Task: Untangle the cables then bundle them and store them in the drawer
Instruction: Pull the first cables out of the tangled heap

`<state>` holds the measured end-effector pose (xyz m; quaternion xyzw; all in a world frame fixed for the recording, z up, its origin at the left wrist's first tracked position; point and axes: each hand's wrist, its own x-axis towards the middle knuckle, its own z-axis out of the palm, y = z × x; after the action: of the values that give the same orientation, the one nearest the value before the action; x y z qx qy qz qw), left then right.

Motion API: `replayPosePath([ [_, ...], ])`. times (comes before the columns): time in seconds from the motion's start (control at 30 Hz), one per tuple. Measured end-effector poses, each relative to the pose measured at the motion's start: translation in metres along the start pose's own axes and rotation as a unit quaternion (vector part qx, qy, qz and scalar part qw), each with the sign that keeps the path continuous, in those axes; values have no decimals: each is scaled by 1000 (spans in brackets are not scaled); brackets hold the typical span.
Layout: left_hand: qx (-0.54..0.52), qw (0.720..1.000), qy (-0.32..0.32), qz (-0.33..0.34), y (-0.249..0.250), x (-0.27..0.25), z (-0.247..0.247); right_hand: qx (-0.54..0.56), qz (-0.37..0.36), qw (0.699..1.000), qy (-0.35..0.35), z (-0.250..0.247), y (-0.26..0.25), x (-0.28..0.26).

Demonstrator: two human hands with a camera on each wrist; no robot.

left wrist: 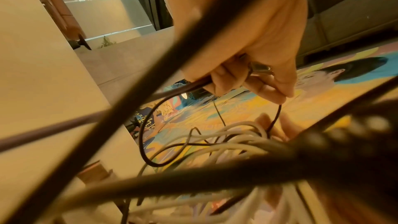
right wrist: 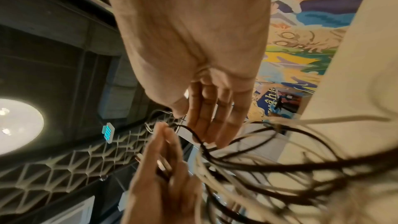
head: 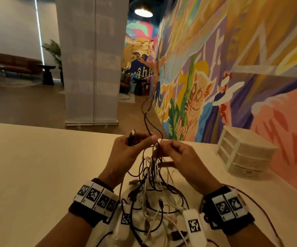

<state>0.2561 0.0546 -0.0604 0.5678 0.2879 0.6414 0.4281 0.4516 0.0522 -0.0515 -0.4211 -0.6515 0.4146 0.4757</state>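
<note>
My left hand clenches a dark cable just below its flat USB plug, which points up and slightly left; the thin, round cord loops upward at the frame's centre. My right hand pinches a strand just right of it, fingers curled. Below both grips, at lower centre, the tangle of cables, glossy black and matte white, hangs down onto the pale smooth surface. A boxy white plastic drawer unit stands at right.
</note>
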Motion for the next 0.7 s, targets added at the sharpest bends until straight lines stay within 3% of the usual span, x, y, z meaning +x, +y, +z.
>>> replayPosePath([
  [0.13, 6, 1000, 13, 10, 1, 0, 2, -94, -64, 993, -33, 3, 13, -8],
  [0.3, 8, 1000, 13, -25, 1, 0, 1, -68, -124, 980, 140, -23, -14, 11],
  [0.4, 38, 998, 4, -45, 2, 0, 2, -105, -137, 977, 129, -31, -28, 20],
  [0.5, 82, 996, -10, -43, 3, 0, 4, -57, -170, 965, 193, -44, -44, 26],
  [0.6, 114, 991, -46, -45, 3, -2, 5, -146, -167, 971, 85, -38, -58, 24],
  [0.63, 123, 990, -58, -46, 2, -2, 5, -157, -179, 967, 91, -37, -62, 23],
  [0.7, 147, 984, -85, -59, -3, -2, 5, -59, -218, 953, 201, -47, -78, 26],
])
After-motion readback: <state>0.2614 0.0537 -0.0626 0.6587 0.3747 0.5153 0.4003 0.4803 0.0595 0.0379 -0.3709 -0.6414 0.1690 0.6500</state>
